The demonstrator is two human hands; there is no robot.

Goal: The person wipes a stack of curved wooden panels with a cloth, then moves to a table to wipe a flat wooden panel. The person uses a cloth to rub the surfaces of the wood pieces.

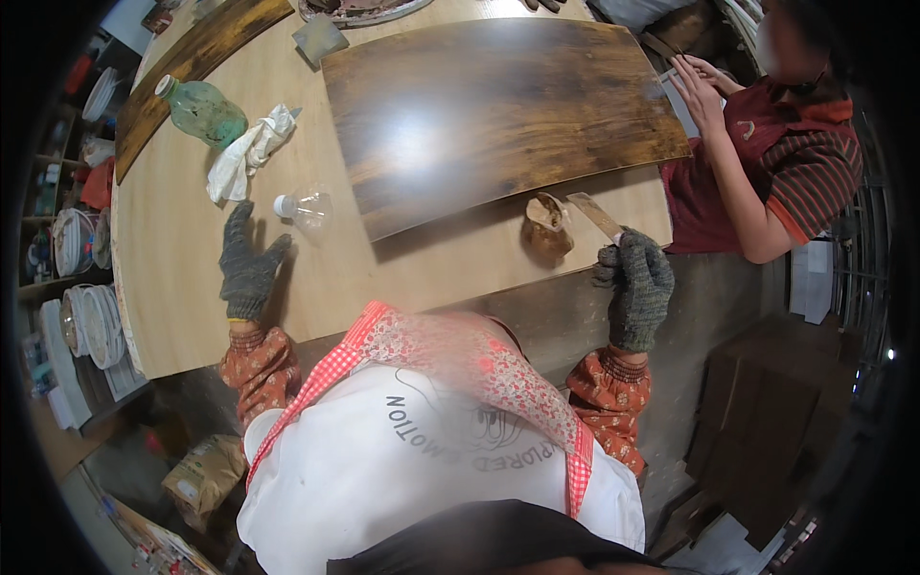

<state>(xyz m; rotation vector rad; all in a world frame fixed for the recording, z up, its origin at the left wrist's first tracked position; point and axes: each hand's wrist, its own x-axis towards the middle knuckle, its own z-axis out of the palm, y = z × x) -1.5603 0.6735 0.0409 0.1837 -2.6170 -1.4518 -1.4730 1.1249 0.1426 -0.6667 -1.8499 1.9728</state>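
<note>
My left hand (251, 264), in a grey knit glove, hovers at the table's left part with thumb and fingers spread and nothing in it. Just beyond its fingertips lie a crumpled white cloth (251, 153) and a small clear plastic bottle (311, 209) with a white cap, on its side. At the near right edge, my right hand (636, 287), gloved alike, is closed round the handle end of a putty knife (596, 217). The knife's flat, brownish blade points away to the left, beside a cut-open brown container (547, 228). Past these lies a large brown wood-grain panel (498, 105) with a glossy surface.
A pale wooden table (182, 287) bears everything. A green bottle (203, 113), a grey square block (320, 40) and a long dark board (196, 72) lie farther left. At the right edge a person in a dark red apron (714, 201) raises both hands. Shelves line the left.
</note>
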